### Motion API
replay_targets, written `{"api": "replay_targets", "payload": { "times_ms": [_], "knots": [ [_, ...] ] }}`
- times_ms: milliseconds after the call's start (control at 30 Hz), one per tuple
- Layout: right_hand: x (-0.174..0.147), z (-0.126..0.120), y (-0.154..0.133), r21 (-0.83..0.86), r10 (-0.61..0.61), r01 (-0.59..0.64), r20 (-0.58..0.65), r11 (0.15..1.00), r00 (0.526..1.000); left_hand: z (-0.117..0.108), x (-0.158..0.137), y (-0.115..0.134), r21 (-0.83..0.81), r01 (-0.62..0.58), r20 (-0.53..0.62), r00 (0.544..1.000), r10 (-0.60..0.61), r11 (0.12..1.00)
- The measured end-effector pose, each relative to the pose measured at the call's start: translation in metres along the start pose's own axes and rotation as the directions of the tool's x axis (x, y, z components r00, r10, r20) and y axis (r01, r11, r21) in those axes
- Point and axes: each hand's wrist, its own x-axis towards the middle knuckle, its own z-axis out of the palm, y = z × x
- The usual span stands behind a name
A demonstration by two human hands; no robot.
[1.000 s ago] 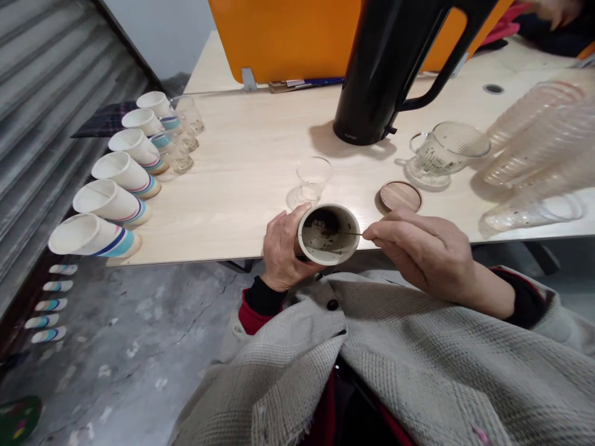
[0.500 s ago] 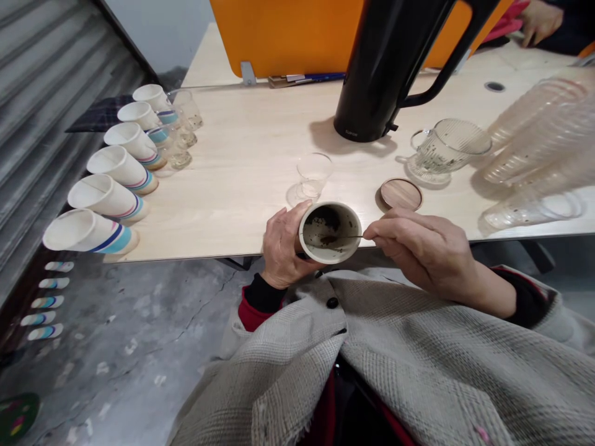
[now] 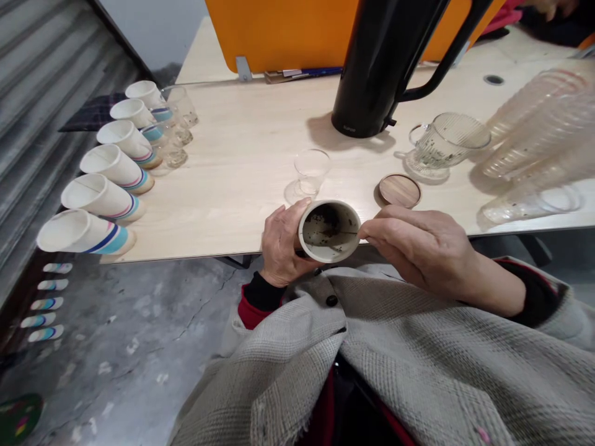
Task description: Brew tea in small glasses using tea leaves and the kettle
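My left hand (image 3: 280,245) grips a round beige canister (image 3: 330,230) tilted toward me at the table's front edge, with dark loose tea leaves inside. My right hand (image 3: 418,246) pinches a thin metal spoon (image 3: 341,233) whose tip reaches into the canister's mouth. Just beyond the canister stands a small clear glass cup (image 3: 311,170). A round wooden lid (image 3: 400,190) lies flat on the table to its right.
A tall black thermos jug (image 3: 379,68) stands mid-table, with a glass mug (image 3: 441,145) holding leaves beside it. Stacked clear plastic cups (image 3: 534,136) lie at the right. Several striped paper cups (image 3: 102,195) and small glasses line the left edge. An orange divider (image 3: 279,31) stands behind.
My right hand has slid closer to the canister, pushing the spoon further in. The view has shifted slightly; the canister stays in my left hand.
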Motion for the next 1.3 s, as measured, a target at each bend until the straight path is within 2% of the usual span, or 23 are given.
{"api": "replay_targets", "payload": {
  "times_ms": [233,333,400,433,500,567,633,800,900,1000,1167,1233,1300],
  "knots": [
    [-0.001,0.01,-0.006,0.086,0.066,-0.062,-0.047,0.994,0.997,0.001,-0.001,-0.003,-0.036,-0.025,0.0,1.0,0.025,0.999],
    [-0.005,0.017,-0.01,0.149,0.197,-0.18,-0.11,0.972,0.974,0.001,0.0,-0.003,-0.026,-0.037,-0.012,0.999,0.036,0.999],
    [-0.009,0.023,-0.012,0.226,0.348,-0.309,-0.158,0.924,0.924,0.0,0.0,-0.002,-0.025,-0.026,-0.008,1.0,0.026,0.999],
    [-0.011,0.026,-0.013,0.297,0.437,-0.376,-0.174,0.878,0.882,0.0,0.0,-0.002,-0.025,-0.015,-0.004,1.0,0.015,1.0],
    [-0.013,0.033,-0.011,0.493,0.609,-0.474,-0.154,0.73,0.778,0.0,0.0,0.0,-0.016,0.014,0.006,1.0,-0.013,1.0],
    [-0.011,0.039,-0.007,0.682,0.733,-0.491,-0.098,0.542,0.673,-0.001,0.001,0.001,0.003,0.053,0.027,0.998,-0.053,0.999],
    [-0.007,0.042,-0.002,0.807,0.809,-0.467,-0.022,0.362,0.588,-0.003,0.002,0.003,0.013,0.109,0.057,0.992,-0.109,0.994],
    [0.004,0.041,0.015,0.927,0.883,-0.374,0.161,0.018,0.441,-0.005,0.004,0.006,-0.014,0.272,0.101,0.958,-0.269,0.962],
    [0.006,0.039,0.024,0.941,0.898,-0.328,0.216,-0.086,0.383,-0.006,0.003,0.006,0.0,0.35,0.108,0.931,-0.348,0.937],
    [0.008,0.036,0.03,0.952,0.91,-0.291,0.203,-0.097,0.361,-0.006,0.002,0.005,0.009,0.389,0.111,0.915,-0.387,0.921],
    [0.017,0.028,0.037,0.967,0.929,-0.251,0.134,-0.047,0.346,-0.004,0.0,0.003,0.032,0.41,0.102,0.906,-0.411,0.912],
    [0.021,0.027,0.042,0.972,0.938,-0.237,0.074,0.008,0.338,-0.004,0.0,0.003,0.048,0.411,0.1,0.905,-0.414,0.91],
    [0.024,0.027,0.047,0.967,0.932,-0.224,-0.03,0.118,0.361,-0.004,0.0,0.003,0.062,0.409,0.099,0.905,-0.414,0.91]
  ]
}}
